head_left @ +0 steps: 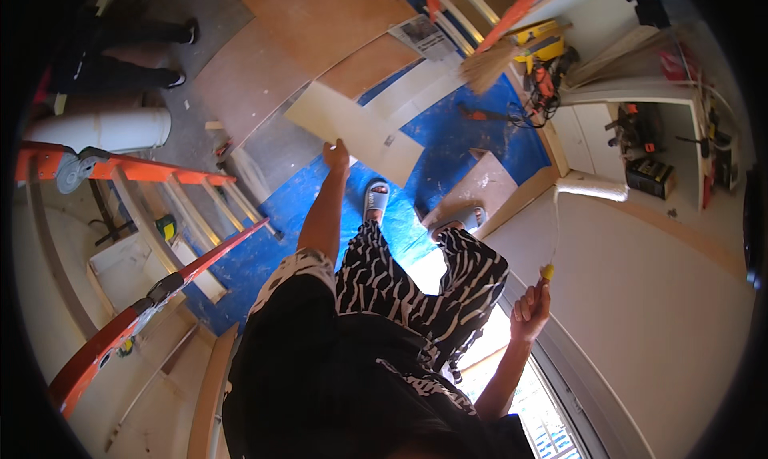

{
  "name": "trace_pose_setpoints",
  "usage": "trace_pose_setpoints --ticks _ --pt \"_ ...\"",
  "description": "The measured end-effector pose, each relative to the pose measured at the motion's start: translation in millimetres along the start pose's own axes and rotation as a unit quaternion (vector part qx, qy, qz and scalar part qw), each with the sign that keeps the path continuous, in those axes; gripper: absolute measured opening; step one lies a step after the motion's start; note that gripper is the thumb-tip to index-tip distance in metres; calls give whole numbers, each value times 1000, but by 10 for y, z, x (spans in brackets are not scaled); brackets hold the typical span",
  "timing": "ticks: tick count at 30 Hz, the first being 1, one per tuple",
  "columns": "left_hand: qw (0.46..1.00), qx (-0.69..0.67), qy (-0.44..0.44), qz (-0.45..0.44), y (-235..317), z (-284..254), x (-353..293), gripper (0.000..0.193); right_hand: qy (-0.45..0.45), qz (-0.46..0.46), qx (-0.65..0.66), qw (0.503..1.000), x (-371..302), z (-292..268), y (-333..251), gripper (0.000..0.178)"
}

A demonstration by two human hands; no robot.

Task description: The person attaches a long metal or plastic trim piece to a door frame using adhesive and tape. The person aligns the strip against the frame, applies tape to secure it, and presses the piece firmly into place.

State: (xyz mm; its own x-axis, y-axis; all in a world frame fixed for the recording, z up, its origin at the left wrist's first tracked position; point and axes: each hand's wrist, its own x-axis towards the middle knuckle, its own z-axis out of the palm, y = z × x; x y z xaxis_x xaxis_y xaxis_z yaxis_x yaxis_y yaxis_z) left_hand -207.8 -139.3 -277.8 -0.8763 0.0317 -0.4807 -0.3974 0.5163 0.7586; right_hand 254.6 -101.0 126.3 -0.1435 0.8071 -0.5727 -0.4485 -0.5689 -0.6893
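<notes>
Here the right hand (530, 308) grips a paint roller (592, 189); handle mostly hidden

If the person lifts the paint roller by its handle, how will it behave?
The paint roller is probably light; the right hand holds it alone. Its thin shaft may flex slightly. Laid down, the round sleeve might roll.

Floor (240, 83) with a blue tarp (448, 131) spread across its middle. On the tarp lie a pale board (356, 131), a brown cardboard piece (480, 187) and a newspaper (422, 36) (near the far edge). Large brown boards (320, 19) lie beside it. A white bucket (104, 129) lies on its side at left; an orange ladder (144, 299) stands on the tarp.
</notes>
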Motion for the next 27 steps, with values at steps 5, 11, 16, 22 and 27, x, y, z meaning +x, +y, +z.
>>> trace_pose_setpoints --ticks 5,11,16,22,27 --pt "999 -4 -26 -35 425 121 -68 41 36 -17 -40 998 -35 24 62 38" --pt "999 26 -24 -25 532 252 5 41 36 -26 -56 997 32 -6 58 45" --pt "999 19 -26 18 594 330 186 38 38 -20 -46 998 38 13 45 39" --pt "997 -58 -51 22 668 373 361 38 39 -22 -21 999 36 61 79 40" --pt "998 -4 -58 3 668 425 827 40 16 -20 -49 998 118 17 -14 41"
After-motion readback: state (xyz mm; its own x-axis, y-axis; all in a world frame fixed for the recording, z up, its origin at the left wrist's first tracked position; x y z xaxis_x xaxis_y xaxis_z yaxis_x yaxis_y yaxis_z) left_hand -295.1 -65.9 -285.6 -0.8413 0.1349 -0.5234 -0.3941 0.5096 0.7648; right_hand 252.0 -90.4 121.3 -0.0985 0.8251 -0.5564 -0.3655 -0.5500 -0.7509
